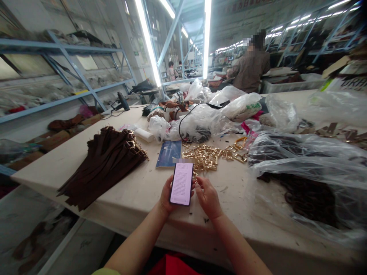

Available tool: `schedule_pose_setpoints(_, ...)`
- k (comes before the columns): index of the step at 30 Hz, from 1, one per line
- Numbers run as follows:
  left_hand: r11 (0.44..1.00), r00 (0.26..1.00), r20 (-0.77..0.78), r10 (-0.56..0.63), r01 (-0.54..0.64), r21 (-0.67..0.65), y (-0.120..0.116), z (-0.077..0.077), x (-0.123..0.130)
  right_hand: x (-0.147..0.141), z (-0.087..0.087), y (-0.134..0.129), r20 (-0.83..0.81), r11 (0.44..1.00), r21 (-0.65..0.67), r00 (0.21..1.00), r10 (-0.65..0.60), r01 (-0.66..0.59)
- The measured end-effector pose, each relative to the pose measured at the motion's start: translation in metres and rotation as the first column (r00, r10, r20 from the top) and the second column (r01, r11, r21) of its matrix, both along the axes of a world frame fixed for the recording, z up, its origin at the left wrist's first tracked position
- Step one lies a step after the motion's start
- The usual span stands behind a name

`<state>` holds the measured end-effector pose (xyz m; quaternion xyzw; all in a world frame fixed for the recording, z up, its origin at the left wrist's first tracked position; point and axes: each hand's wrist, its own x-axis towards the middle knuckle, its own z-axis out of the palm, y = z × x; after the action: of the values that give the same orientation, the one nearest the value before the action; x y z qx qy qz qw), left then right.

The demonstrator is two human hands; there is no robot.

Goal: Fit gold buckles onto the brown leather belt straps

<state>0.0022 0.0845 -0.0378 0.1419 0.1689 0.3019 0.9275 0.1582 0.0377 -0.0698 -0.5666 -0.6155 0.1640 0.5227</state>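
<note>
My left hand is closed around a smartphone, its fingertips showing at the right edge. The lit screen carries lines of text too small to read. My right hand is beside the phone's right edge, fingers curled together; whether they grip anything is hard to make out. Just beyond the hands lies a loose heap of gold-coloured metal buckles. A blue booklet lies flat behind the phone, partly covered by it. Off to the left, dark brown straps are stacked in a fanned pile, with gold buckles at their far ends.
On the right, a clear plastic bag holds dark brown pieces. More plastic bags crowd the back of the table. A white roll lies near the straps. Blue shelving stands left; a person is further back.
</note>
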Motion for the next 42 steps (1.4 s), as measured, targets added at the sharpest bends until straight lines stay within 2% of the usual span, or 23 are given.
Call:
schedule_pose_setpoints(6, 1.000, 1.000, -0.006, 0.022, -0.022, 0.000, 0.0006, -0.0031, -0.0011, -0.0001, 0.0010, 0.0000, -0.052, 0.991, -0.118, 0.997, 0.053, -0.059)
schedule_pose_setpoints(11, 0.999, 0.999, -0.017, 0.037, -0.037, -0.023, 0.0013, -0.0036, -0.0015, 0.0000, 0.0029, -0.0004, -0.069, 0.990, -0.112, 0.994, 0.081, -0.088)
schedule_pose_setpoints(25, 0.999, 0.999, -0.016, 0.040, -0.040, -0.026, 0.0013, -0.0066, -0.0020, 0.0000, 0.0027, -0.0002, -0.122, 0.972, -0.197, 0.987, 0.104, -0.127)
schedule_pose_setpoints(42, 0.999, 0.998, -0.055, 0.038, -0.039, -0.003, 0.0022, -0.0037, -0.0009, -0.0007, 0.0033, -0.0008, -0.102, 0.970, -0.221, 0.991, 0.084, -0.105)
